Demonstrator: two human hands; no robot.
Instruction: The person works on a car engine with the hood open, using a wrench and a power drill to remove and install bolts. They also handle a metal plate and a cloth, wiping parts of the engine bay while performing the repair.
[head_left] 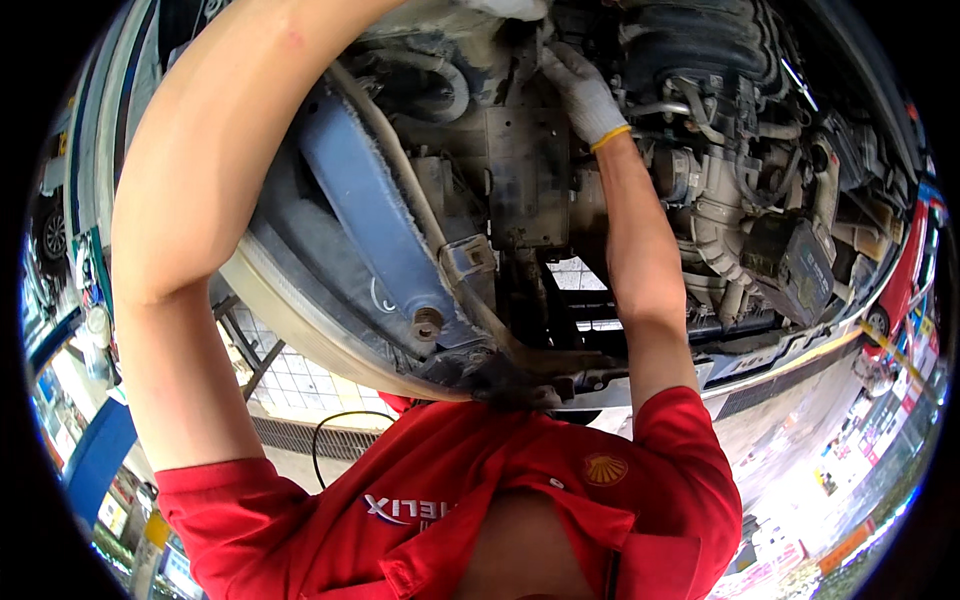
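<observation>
I am working in a car's engine bay with both forearms raised into it. My left hand (pixel 510 8), in a white glove, is at the top edge beside a dark recess, mostly cut off, so its grip is unclear. My right hand (pixel 582 88), in a white glove with a yellow cuff, has its fingers curled at a narrow grimy metal part in that recess; what exactly they hold is too small to make out. Below them is a dark flat plate (pixel 525 185). A pale curved hose (pixel 445 80) lies to the left, and a black ribbed engine cover (pixel 700 40) to the right.
A blue body rail (pixel 365 200) runs diagonally at the left. A dark box (pixel 795 270) and ribbed duct (pixel 715 230) fill the right. The car's front edge (pixel 730 362) crosses below my arms. Outside are a red car (pixel 895 300) and a blue post (pixel 95 460).
</observation>
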